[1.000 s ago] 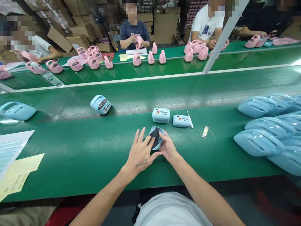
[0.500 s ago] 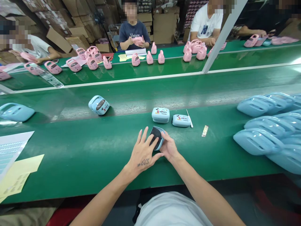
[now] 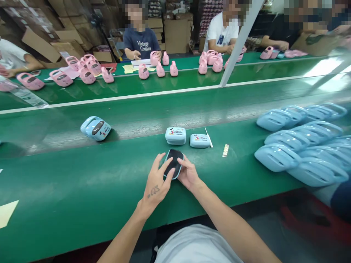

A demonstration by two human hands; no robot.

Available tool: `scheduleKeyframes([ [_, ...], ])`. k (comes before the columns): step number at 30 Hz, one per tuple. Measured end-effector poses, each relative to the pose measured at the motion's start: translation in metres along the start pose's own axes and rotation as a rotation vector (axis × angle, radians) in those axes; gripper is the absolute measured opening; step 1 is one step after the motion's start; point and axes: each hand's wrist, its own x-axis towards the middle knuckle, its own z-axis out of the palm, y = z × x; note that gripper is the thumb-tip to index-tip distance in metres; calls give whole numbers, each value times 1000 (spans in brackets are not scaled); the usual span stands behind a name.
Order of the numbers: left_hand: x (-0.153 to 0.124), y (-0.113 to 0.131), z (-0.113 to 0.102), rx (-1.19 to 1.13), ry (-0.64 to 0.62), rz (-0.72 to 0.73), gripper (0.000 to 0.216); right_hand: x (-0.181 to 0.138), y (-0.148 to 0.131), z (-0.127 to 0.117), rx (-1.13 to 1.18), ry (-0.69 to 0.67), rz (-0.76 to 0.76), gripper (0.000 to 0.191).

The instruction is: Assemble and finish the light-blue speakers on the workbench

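Both my hands hold a small light-blue plastic part with a black oval face point(image 3: 174, 160) on the green table point(image 3: 82, 190). My left hand point(image 3: 157, 184) presses fingers on the black face from the left. My right hand point(image 3: 187, 174) cups the part from the right and below. Just beyond stand two light-blue parts printed with a cartoon mouse point(image 3: 176, 135) point(image 3: 199, 140). A thin white stick point(image 3: 208, 137) and a small shiny strip point(image 3: 225, 150) lie beside them.
A finished blue case point(image 3: 95, 128) rides the conveyor belt at left. A heap of blue shells point(image 3: 301, 146) fills the right. Across the belt, other people handle pink cases point(image 3: 87, 69). A white post point(image 3: 236, 44) slants up. A yellow sheet point(image 3: 7, 212) lies far left.
The view has shifted right and slightly closer, so everything slid left in frame. The black face of the held part now lies flatter toward me, with my fingers still on it.
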Motion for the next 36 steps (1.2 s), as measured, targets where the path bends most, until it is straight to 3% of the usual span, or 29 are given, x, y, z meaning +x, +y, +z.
scheduleKeyframes([
  [4,8,-1,13,-167,-38,-134,41,-3,-6,-8,53,-59,-9,41],
  [9,17,19,14,-209,5,-12,41,-11,-9,-29,79,-72,-1,33],
  [15,19,42,8,-225,133,247,41,-22,-7,-42,204,-144,60,70],
  [20,19,41,14,-190,130,236,34,-26,-12,-52,247,-158,109,82],
  [22,21,35,14,-171,151,202,32,-28,-22,-57,274,-164,97,79],
  [25,21,21,11,-152,174,156,29,-25,-58,-67,240,-149,18,65],
  [28,16,1,9,-181,174,77,29,-11,-125,-80,15,-87,-194,62],
  [30,8,-14,8,-212,163,3,29,3,-181,-90,-342,0,-442,67],
  [32,-1,-29,7,-242,166,-66,30,18,-236,-97,-915,133,-739,76],
  [34,-10,-43,6,-263,182,-120,31,32,-280,-102,-1135,168,-828,74],
  [36,-17,-54,6,-265,200,-153,32,44,-306,-105,-1567,91,-826,72],
])
